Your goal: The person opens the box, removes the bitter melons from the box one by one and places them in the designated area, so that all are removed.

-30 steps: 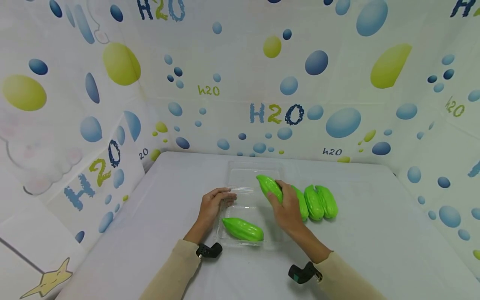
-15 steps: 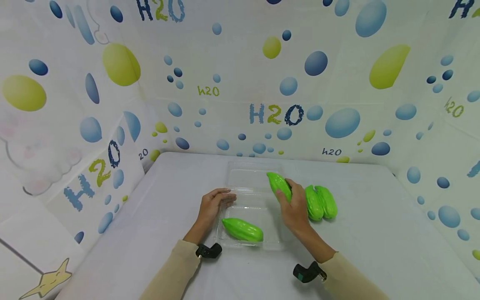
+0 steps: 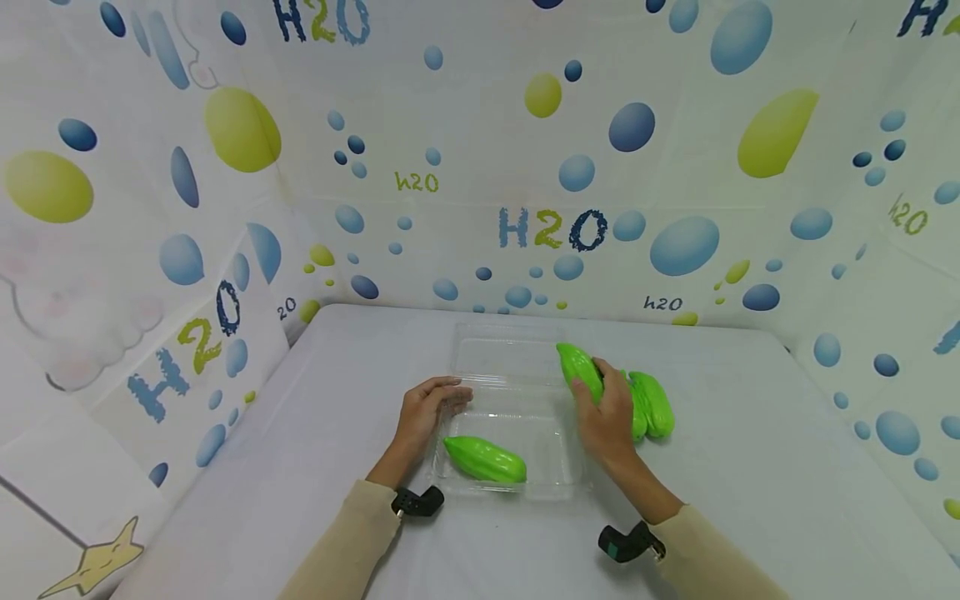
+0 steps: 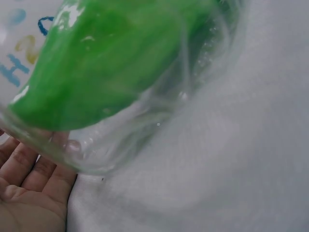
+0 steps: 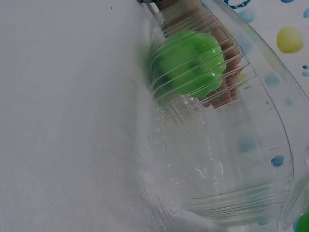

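Observation:
In the head view a clear plastic clamshell box [image 3: 551,433] lies with its lid [image 3: 498,354] folded back. One glossy green pepper-shaped piece [image 3: 486,460], pointed at its left end, sits in the front of the tray. My left hand [image 3: 423,417] rests at the box's left side; the left wrist view shows its fingers [image 4: 41,171] extended against the clear wall. My right hand [image 3: 609,412] grips another green pepper-shaped piece [image 3: 577,371], pointed end up, above the box's right side. It partly hides the green pieces behind it.
Two more green pepper-shaped pieces [image 3: 654,407] lie side by side right of the box, one partly hidden by my right hand. A white cloth [image 3: 315,400] covers the table. Printed curtains [image 3: 465,108] stand behind and at both sides.
My right hand has moved to the right with its green pepper-shaped piece, away from above the box's middle. My left hand and the piece in the tray stay put.

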